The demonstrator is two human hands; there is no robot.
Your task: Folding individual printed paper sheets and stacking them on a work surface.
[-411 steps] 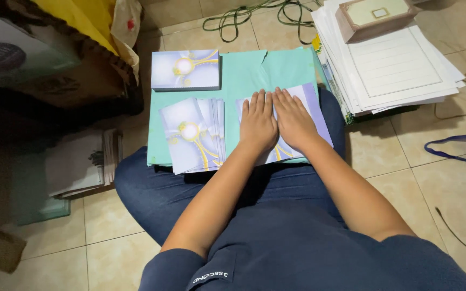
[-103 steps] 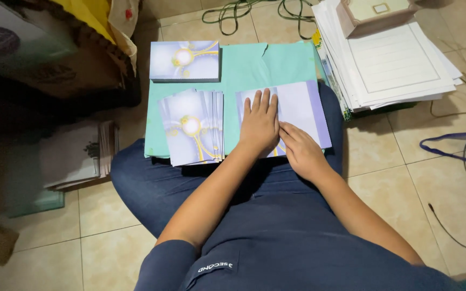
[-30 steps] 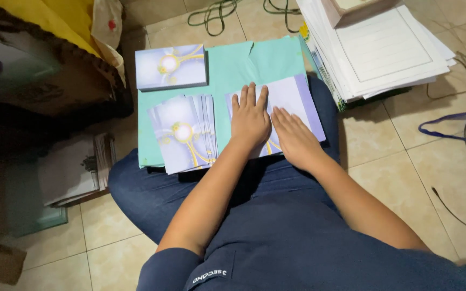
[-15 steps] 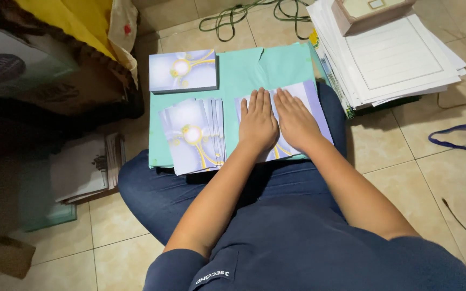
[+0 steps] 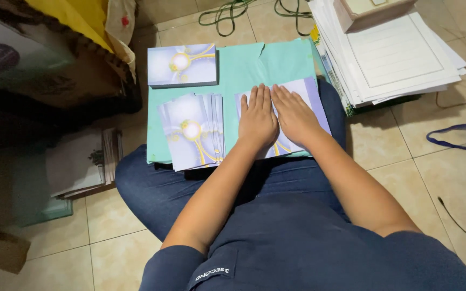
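small beige box (image 5: 370, 9): top right, on white paper stack | brown cardboard box (image 5: 39, 64): top left, yellow-draped

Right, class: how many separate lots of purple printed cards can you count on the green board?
3: a neat stack at the far left corner, a fanned pile near the lap, and one under both hands. Others may be hidden beneath.

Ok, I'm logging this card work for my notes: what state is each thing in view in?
Lilac printed sheet: flat, pressed under both hands.
Left hand: palm down, fingers straight.
Right hand: palm down beside it.
Fanned lilac cards: spread, overlapping.
Lilac card stack: squared, neat.
Teal folder: flat across lap.
White paper pile: stacked, box on top.
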